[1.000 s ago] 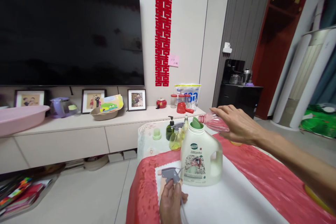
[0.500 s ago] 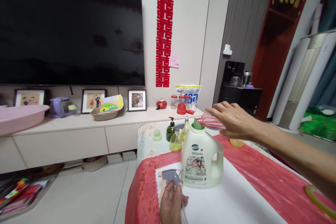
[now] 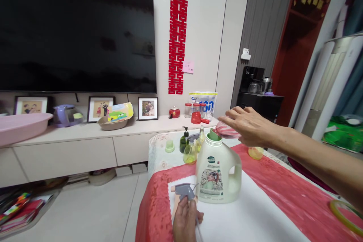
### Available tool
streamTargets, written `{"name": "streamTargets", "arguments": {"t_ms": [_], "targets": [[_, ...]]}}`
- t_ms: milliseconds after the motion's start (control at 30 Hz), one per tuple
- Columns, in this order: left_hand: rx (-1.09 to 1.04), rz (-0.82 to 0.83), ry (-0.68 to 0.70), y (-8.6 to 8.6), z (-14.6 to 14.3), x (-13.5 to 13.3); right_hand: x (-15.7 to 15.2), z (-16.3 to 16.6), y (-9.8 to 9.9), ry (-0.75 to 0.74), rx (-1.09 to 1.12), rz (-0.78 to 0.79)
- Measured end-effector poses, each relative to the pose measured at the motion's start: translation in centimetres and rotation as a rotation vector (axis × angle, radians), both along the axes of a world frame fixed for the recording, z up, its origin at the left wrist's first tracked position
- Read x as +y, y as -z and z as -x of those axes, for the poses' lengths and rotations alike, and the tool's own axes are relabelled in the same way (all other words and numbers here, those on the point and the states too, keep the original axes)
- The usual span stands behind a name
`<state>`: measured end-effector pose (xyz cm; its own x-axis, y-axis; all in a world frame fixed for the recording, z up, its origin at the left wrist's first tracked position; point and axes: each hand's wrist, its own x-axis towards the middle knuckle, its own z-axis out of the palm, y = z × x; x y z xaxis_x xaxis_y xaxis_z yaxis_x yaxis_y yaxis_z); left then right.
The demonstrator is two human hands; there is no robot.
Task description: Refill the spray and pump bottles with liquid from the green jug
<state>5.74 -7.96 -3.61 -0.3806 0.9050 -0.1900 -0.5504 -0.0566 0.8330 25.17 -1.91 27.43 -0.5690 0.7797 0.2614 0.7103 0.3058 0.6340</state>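
A pale green detergent jug [image 3: 217, 172] with a side handle stands upright on the table, a green funnel [image 3: 213, 134] in its mouth. My right hand [image 3: 249, 126] is closed round a clear pinkish bottle [image 3: 225, 131], held on its side with its mouth at the funnel. My left hand [image 3: 185, 221] at the near table edge grips a grey spray trigger head [image 3: 183, 190] with its thin tube hanging down.
Behind the jug stand a dark green pump bottle [image 3: 183, 141], a yellow spray bottle [image 3: 190, 151] and a small green cap [image 3: 169, 145]. The table [image 3: 272, 196] has a red and white cloth. A low white cabinet [image 3: 85, 147] with photo frames runs under a large TV [image 3: 76, 30].
My right hand has lifted and tipped the pinkish bottle slightly, bringing its mouth closer over the funnel. The left hand and the jug stay put.
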Motion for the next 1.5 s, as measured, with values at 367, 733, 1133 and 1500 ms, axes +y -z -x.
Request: {"name": "streamTargets", "arguments": {"t_ms": [367, 733, 1133, 1500], "targets": [[-0.011, 0.000, -0.002, 0.0, 0.0, -0.1, 0.4, 0.5, -0.5, -0.075, -0.075, -0.047], [-0.040, 0.004, -0.010, -0.7, -0.1, -0.3, 0.2, 1.5, -1.0, -0.121, -0.170, -0.098], [-0.043, 0.029, 0.005, -1.1, 0.0, -0.5, -0.5, 2.3, -1.3, -0.165, -0.232, -0.163], [-0.068, 0.036, -0.022, -0.9, -0.1, -0.4, -0.9, 2.7, -0.9, -0.206, -0.229, -0.236]]}}
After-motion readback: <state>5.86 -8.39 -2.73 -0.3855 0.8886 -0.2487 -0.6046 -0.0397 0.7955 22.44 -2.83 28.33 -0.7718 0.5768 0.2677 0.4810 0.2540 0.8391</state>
